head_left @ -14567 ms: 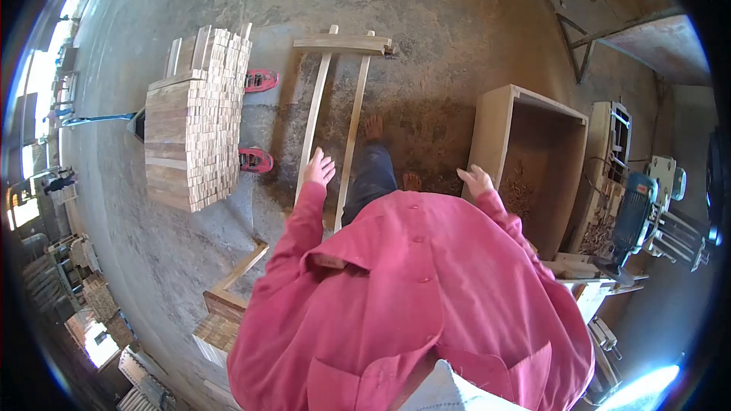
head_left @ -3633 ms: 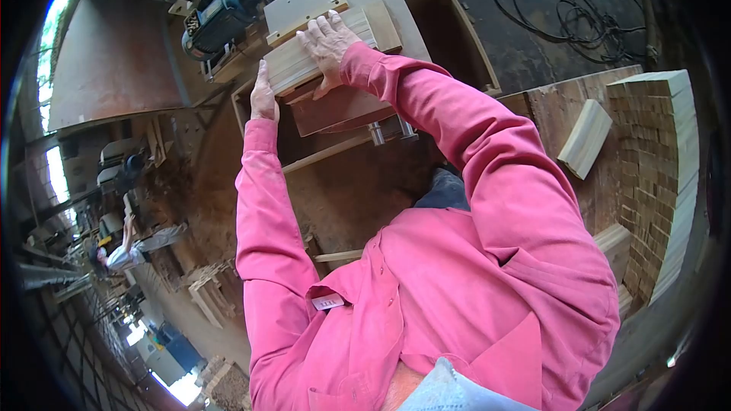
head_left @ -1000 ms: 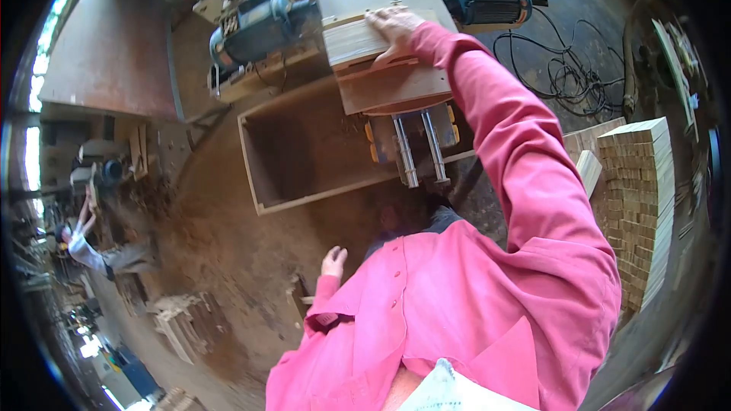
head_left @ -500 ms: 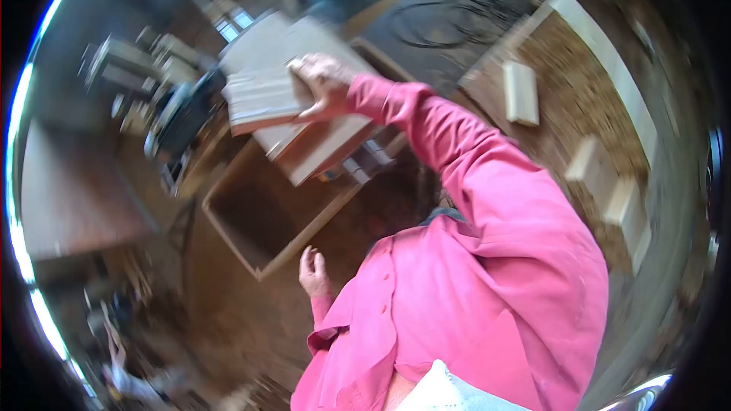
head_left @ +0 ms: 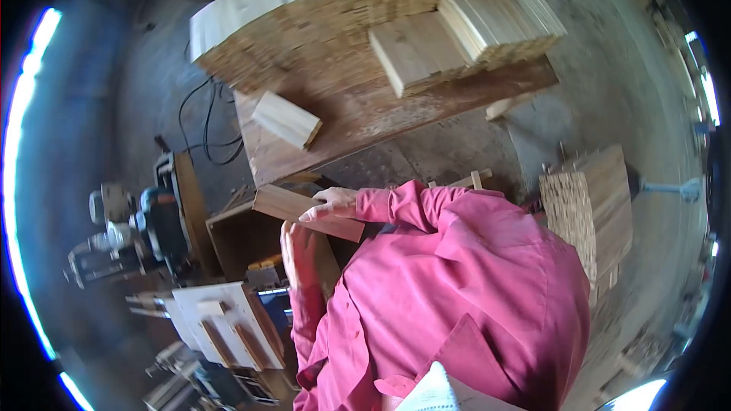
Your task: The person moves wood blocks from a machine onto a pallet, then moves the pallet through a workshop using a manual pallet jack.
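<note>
A short wooden board (head_left: 278, 202) slants across the near side of the workbench. My right hand (head_left: 339, 203) grips its top, with the thumb along the near edge. My left hand (head_left: 298, 255) is raised just below the board, fingers stretched out and slightly blurred, fingertips close to its near edge. Under both hands sits an open wooden box (head_left: 215, 247), partly covered by the board. A dark machine part with a yellowish top (head_left: 266, 274) shows inside the box beside my left hand.
A worn workbench (head_left: 350, 125) carries a long row of stacked wood strips (head_left: 320, 23), a block stack (head_left: 499, 23) and one loose wood block (head_left: 287, 118). Power tools (head_left: 156, 221) stand at left, near a white panel with strips (head_left: 225, 316). Another wood stack (head_left: 586, 213) is at right; cables lie on the floor.
The view has swung toward the workbench. My right hand has moved from a stack of boards to a single board over the box, and my left hand has come up close to it.
</note>
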{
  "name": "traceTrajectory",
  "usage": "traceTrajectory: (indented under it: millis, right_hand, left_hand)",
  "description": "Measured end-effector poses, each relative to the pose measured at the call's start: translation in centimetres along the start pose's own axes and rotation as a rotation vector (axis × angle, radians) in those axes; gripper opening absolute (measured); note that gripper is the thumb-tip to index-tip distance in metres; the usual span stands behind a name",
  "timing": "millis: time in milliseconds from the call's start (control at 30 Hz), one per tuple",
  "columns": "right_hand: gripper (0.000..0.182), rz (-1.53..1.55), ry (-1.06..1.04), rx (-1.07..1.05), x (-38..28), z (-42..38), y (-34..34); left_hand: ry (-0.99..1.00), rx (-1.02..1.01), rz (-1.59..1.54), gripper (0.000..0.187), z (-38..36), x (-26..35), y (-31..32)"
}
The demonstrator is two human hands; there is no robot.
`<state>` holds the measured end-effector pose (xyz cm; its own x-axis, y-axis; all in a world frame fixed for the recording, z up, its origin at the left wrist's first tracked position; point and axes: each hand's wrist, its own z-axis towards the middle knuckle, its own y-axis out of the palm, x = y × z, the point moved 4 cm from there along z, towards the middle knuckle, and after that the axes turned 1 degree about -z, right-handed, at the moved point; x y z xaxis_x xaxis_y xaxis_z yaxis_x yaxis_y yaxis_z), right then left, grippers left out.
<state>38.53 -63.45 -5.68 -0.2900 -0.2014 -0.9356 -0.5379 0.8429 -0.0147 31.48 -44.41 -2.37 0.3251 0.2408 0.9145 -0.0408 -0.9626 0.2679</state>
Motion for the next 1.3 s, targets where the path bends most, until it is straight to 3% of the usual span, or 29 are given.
traceTrajectory:
  millis: [33, 67, 133, 200, 267, 333, 400, 433, 500, 600, 633, 667, 733, 800, 900, 1033, 1133, 1200, 1267, 1300]
  right_hand:
    - [0.085, 0.069, 0.046, -0.012, 0.8, -0.8, -1.9]
    - [0.085, 0.131, 0.086, -0.027, 1.5, -1.5, -3.6]
    - [0.084, 0.067, 0.095, 0.076, 3.1, -2.1, -6.6]
    - [0.084, 0.096, 0.04, 0.209, 3.1, -4.5, -10.4]
    - [0.08, 0.278, -0.062, 0.213, 3.0, -5.8, -12.7]
    - [0.075, 0.295, 0.114, 0.333, 4.8, -7.2, -14.5]
    - [0.074, 0.359, 0.109, 0.441, 9.2, -6.1, -15.8]
    - [0.073, 0.417, 0.108, 0.527, 11.0, -5.8, -16.4]
    - [0.074, 0.533, 0.063, 0.649, 8.3, -9.7, -18.2]
    - [0.076, 0.598, 0.154, 0.656, 12.0, -13.2, -20.6]
    - [0.069, 0.798, 0.235, 0.844, 8.5, -15.5, -20.1]
    - [0.069, 0.804, 0.239, 0.87, 8.7, -15.4, -19.8]
    - [0.063, 1.057, 0.072, 1.124, 9.7, -15.7, -20.4]
    - [0.06, 1.04, -0.018, 1.16, 8.4, -15.6, -22.2]
    - [0.057, 1.127, -0.147, 1.475, 8.3, -16.2, -25.7]
    - [0.047, 1.174, -0.15, 1.596, 8.4, -17.8, -31.5]
    - [0.051, 1.263, -0.17, 1.506, 12.0, -17.8, -37.2]
    - [0.046, 1.274, -0.174, 1.391, 14.8, -17.1, -39.7]
    - [0.041, 1.171, -0.069, 1.582, 14.2, -17.0, -41.8]
    - [0.041, 1.293, -0.16, 1.557, 14.3, -16.6, -42.2]
  left_hand:
    - [-0.081, -0.105, -0.116, 0.051, 2.6, -1.8, 1.8]
    - [-0.238, -0.135, -0.467, 0.053, 4.8, -3.0, 4.6]
    - [-0.349, -0.097, -0.303, 0.05, 8.7, -4.6, 7.4]
    - [-0.412, -0.204, -0.329, 0.045, 12.1, -6.0, 10.2]
    - [-0.484, -0.253, -0.293, 0.045, 15.3, -8.3, 11.8]
    - [-0.542, -0.297, -0.207, 0.05, 16.9, -7.9, 15.1]
    - [-0.63, -0.415, -0.248, 0.054, 18.7, -8.2, 18.5]
    - [-0.59, -0.483, -0.219, 0.06, 19.0, -6.9, 21.0]
    - [-0.611, -0.484, -0.123, 0.064, 21.1, -7.0, 24.0]
    - [-0.643, -0.54, -0.036, 0.074, 24.9, -7.1, 27.9]
    - [-0.631, -0.577, -0.014, 0.076, 26.0, -6.8, 29.7]
    - [-0.623, -0.611, 0.007, 0.077, 26.9, -6.7, 31.5]
    - [-0.628, -0.656, 0.024, 0.074, 28.7, -6.8, 35.4]
    - [-0.607, -0.781, 0.076, 0.071, 29.9, -7.4, 39.3]
    - [-0.616, -0.862, 0.105, 0.068, 30.9, -7.4, 45.0]
    - [-0.676, -0.785, 0.141, 0.072, 33.5, -9.7, 51.5]
    - [-0.703, -0.718, 0.138, 0.076, 35.3, -11.4, 55.4]
    - [-0.483, -0.584, 0.33, 0.077, 35.7, -10.8, 56.7]
    - [-0.446, -0.531, 0.334, 0.078, 36.0, -11.4, 57.7]
    - [-0.492, -0.514, 0.349, 0.077, 36.0, -11.9, 57.8]
